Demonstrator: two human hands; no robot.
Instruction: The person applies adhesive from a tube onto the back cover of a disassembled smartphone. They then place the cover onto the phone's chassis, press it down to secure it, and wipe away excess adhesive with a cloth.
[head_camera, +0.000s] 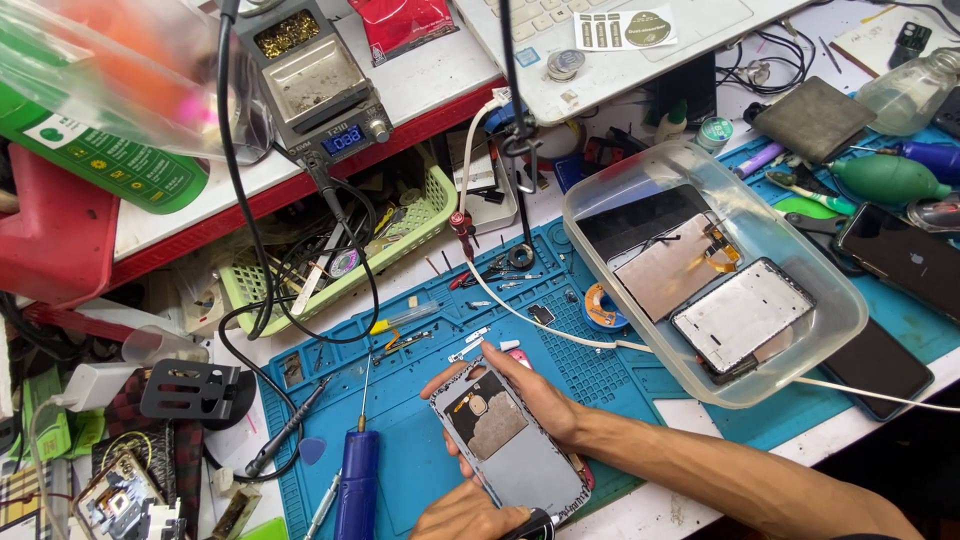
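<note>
Repair mat (420, 460), blue, covers the bench; on its right side sits a clear plastic tub (840, 330) of phone screens. Near the mat's front edge the right hand (530, 395) grips an opened phone frame (510, 445); the left hand (465, 515) is closed around a dark tool (533, 525) at the frame's lower edge.

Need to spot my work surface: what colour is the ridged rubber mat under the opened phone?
Blue ridged rubber mat, clearest in the head view.

Phone repair workshop: soldering station (322, 95), blue repair mat (430, 450).
</note>
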